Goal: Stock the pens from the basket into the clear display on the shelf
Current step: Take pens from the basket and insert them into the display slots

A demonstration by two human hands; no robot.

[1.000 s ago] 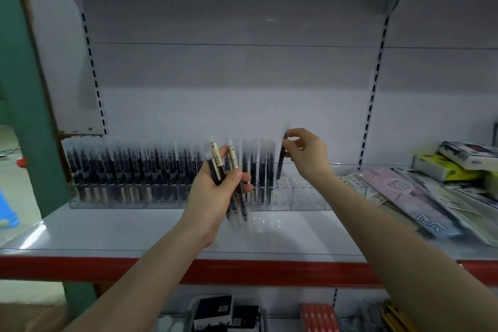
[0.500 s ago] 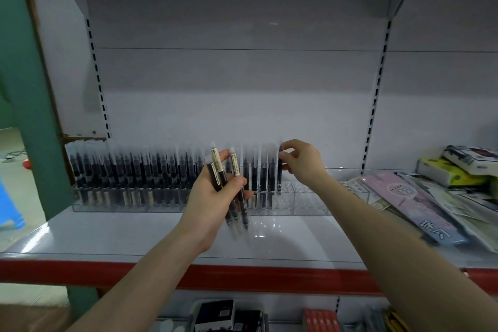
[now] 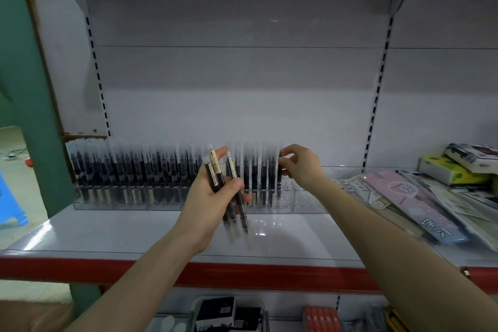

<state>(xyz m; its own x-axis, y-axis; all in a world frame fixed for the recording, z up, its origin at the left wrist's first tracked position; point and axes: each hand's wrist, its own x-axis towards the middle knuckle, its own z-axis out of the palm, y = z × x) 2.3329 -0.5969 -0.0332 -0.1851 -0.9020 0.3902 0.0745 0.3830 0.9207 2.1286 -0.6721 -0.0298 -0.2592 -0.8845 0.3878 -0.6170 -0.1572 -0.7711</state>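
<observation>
Both forearms are showing bare to the frame edge, the left hand (image 3: 213,197) and right hand (image 3: 301,167) wearing no gloves, rings or watch.

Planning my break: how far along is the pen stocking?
Done: the clear display holds pens from its left end to about the middle. In hand: the right hand pinches one pen in a slot; the left hand holds a few spare pens. Left: the right-end slots.

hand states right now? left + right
Left hand: closed, holding a bunch of pens.
Right hand: closed, pinching one pen standing in the clear display.
</observation>
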